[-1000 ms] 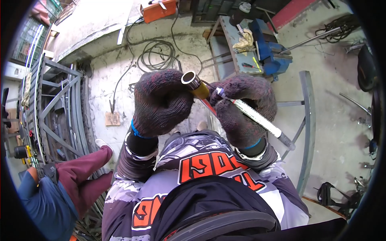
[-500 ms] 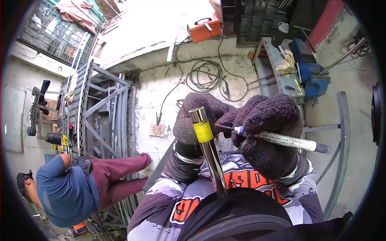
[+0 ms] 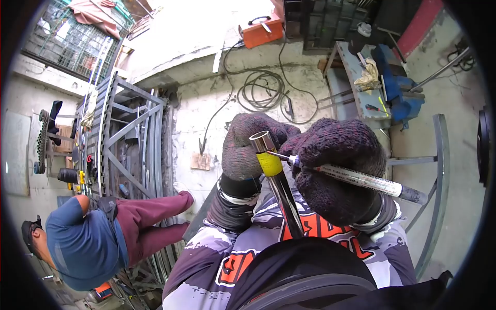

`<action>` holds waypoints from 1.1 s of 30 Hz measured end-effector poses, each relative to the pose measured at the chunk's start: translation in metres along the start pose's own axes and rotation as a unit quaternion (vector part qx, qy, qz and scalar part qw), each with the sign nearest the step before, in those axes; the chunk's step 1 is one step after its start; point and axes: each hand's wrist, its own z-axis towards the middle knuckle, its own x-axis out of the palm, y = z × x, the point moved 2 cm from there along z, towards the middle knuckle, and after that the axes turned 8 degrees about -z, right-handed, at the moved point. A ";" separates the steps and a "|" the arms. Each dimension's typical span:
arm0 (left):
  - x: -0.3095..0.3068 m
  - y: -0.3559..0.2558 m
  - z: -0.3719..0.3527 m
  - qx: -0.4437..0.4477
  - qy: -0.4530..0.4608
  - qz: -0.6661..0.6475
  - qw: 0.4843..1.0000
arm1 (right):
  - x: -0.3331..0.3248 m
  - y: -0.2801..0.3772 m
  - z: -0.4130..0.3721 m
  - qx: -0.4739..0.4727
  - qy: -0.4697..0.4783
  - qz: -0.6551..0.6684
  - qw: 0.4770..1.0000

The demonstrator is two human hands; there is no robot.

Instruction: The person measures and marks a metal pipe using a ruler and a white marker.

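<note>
A shiny metal tube [image 3: 287, 202] with a yellow band [image 3: 270, 164] near its open upper end slants up from my lap. My left hand [image 3: 243, 150], in a dark knitted glove, is closed around the tube from behind, its fingers partly hidden. In my right hand [image 3: 343, 168], gloved the same way, a white marker pen [image 3: 361, 180] with printed text is gripped. Its thin tip points left and meets the tube at the upper edge of the yellow band; whether it presses on the metal is hard to tell.
Coiled cable [image 3: 261, 90] lies on the floor ahead, leading to an orange box [image 3: 262, 32]. A blue vise [image 3: 395, 85] sits on a bench at right, near a metal frame [image 3: 439, 181]. At left, a person [image 3: 88, 243] bends beside a steel rack [image 3: 134, 137].
The marker's tip has come left onto the tube at the yellow band, where a gap showed before. The tube's upper end has shifted slightly up and right.
</note>
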 end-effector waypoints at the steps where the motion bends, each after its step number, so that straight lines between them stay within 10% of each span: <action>1: 0.000 0.001 0.000 -0.003 -0.010 0.001 1.000 | 0.002 0.000 0.000 -0.002 -0.002 0.001 1.000; 7: 0.001 0.004 0.004 -0.053 -0.112 -0.057 0.991 | -0.005 -0.002 -0.003 -0.018 -0.011 0.004 1.000; 9: -0.006 0.007 0.011 -0.014 0.106 -0.025 0.994 | -0.002 -0.001 0.000 -0.024 -0.013 0.006 1.000; 12: -0.006 0.007 0.004 -0.042 -0.042 0.004 0.998 | -0.004 -0.001 0.001 -0.032 -0.016 0.007 0.999; 16: -0.011 0.011 0.011 -0.056 0.061 -0.151 0.985 | 0.003 0.000 0.002 -0.043 -0.019 0.010 0.999; 31: -0.014 -0.006 0.001 -0.035 -0.053 0.305 0.950 | 0.002 -0.016 0.012 -0.145 -0.001 -0.015 0.989; 33: -0.018 0.005 0.003 -0.022 0.034 -0.112 0.993 | 0.002 -0.016 0.012 -0.129 -0.010 0.011 0.991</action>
